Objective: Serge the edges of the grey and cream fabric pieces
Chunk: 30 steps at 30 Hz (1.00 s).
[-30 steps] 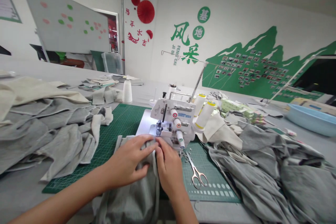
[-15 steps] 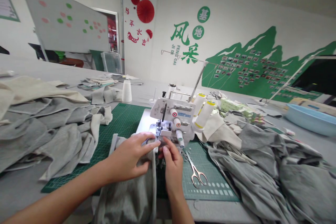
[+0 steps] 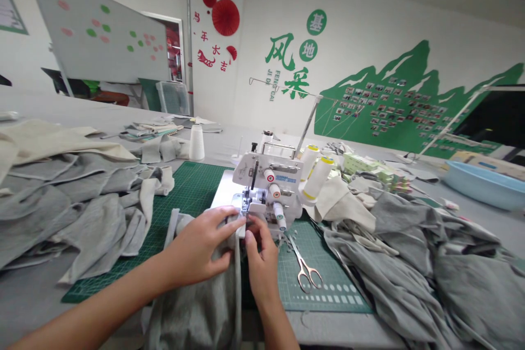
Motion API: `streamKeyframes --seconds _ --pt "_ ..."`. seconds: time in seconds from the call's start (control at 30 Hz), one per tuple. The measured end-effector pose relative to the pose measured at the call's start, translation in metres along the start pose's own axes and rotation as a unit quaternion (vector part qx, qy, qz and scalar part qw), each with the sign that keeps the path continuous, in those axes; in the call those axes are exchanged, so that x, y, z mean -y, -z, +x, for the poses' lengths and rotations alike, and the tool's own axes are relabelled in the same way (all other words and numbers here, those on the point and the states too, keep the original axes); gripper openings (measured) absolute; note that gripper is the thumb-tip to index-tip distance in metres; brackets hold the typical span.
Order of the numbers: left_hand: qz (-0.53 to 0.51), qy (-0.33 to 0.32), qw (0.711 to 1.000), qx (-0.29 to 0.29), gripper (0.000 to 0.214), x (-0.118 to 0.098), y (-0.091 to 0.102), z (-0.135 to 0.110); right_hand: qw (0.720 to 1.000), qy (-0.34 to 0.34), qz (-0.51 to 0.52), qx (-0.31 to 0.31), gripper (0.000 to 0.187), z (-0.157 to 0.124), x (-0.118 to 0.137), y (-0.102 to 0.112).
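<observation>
A small white overlock sewing machine (image 3: 270, 183) stands on a green cutting mat (image 3: 191, 188). A grey fabric piece (image 3: 205, 306) runs from the table's front edge up to the machine's presser foot. My left hand (image 3: 200, 249) lies flat on the fabric, fingers stretched towards the foot. Just right of it, my right hand (image 3: 260, 257) pinches the fabric's edge at the front of the machine. Two yellow-capped thread cones (image 3: 315, 175) stand at the machine's right.
Scissors (image 3: 305, 270) lie on the mat right of my right hand. Heaps of grey fabric (image 3: 74, 202) cover the left side, with more grey fabric (image 3: 410, 257) on the right. A white thread cone (image 3: 197, 142) stands behind; a blue basin (image 3: 484, 186) sits far right.
Both hands have slid forward towards the presser foot with the fabric. My right hand has gone from lying flat to pinching the fabric edge.
</observation>
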<state>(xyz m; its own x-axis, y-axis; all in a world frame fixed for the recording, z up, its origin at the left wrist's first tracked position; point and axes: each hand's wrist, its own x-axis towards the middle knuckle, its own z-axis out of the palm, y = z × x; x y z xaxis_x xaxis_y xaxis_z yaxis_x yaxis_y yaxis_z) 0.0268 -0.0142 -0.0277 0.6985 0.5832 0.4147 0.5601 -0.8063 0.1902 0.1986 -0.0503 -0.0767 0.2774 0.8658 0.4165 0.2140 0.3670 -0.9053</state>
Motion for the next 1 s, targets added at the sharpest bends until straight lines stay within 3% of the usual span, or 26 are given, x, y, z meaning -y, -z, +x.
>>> streamKeyframes --seconds 0.13,0.27,0.63,0.73,0.83,1.0 --pt "-0.001 -0.005 1.0 0.013 0.068 0.002 0.001 0.004 0.994 0.06 -0.066 -0.067 0.019 -0.016 0.004 -0.004" --pt "0.004 -0.007 1.0 0.024 0.072 0.006 -0.001 0.009 0.975 0.134 -0.153 -0.086 0.017 -0.032 0.011 -0.008" --pt "0.031 -0.017 0.999 0.021 0.07 0.004 0.002 0.011 0.964 0.105 -0.233 -0.075 0.011 -0.034 0.004 -0.011" --pt "0.027 -0.019 0.999 0.024 0.071 0.005 0.004 0.012 0.978 0.052 -0.192 -0.07 0.007 -0.035 0.011 -0.012" --pt "0.026 -0.015 0.999 0.021 0.072 0.004 0.004 0.012 0.995 -0.019 -0.074 -0.059 0.007 -0.033 0.02 -0.013" --pt "0.035 -0.012 0.999 0.015 0.072 0.001 0.002 0.012 0.998 -0.042 0.028 -0.041 0.005 -0.031 0.019 -0.011"
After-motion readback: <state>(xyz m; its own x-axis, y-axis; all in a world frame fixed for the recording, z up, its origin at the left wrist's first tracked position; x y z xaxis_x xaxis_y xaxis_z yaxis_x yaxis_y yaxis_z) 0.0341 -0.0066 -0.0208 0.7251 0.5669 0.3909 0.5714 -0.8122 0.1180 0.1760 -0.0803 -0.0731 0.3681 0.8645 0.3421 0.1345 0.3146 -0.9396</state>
